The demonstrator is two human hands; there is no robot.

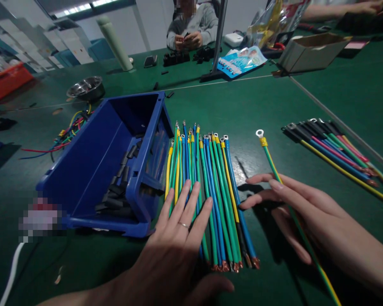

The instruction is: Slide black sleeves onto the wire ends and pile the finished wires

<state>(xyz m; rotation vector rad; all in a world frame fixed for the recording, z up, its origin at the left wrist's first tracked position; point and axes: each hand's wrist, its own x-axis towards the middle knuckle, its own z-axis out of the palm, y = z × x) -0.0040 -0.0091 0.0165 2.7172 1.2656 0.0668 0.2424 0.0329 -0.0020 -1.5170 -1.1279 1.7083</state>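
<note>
My left hand point(178, 242) lies flat with fingers spread on the near end of a row of green, blue and yellow wires point(210, 187) laid side by side on the green table point(249, 102). The wires have ring terminals at the far end and bare copper at the near end. My right hand point(306, 212) rests to the right of the row, fingers stretched out, over a single green-yellow wire point(270, 159) with a ring terminal. That wire passes under my fingers and runs toward the near edge.
A blue bin point(92, 165) with black sleeves stands left of the row. Another wire bundle point(335, 151) lies at right. Loose wires point(67, 131) and a steel bowl point(85, 88) lie behind the bin. A cardboard box point(312, 51) sits far right. A person point(191, 25) works opposite.
</note>
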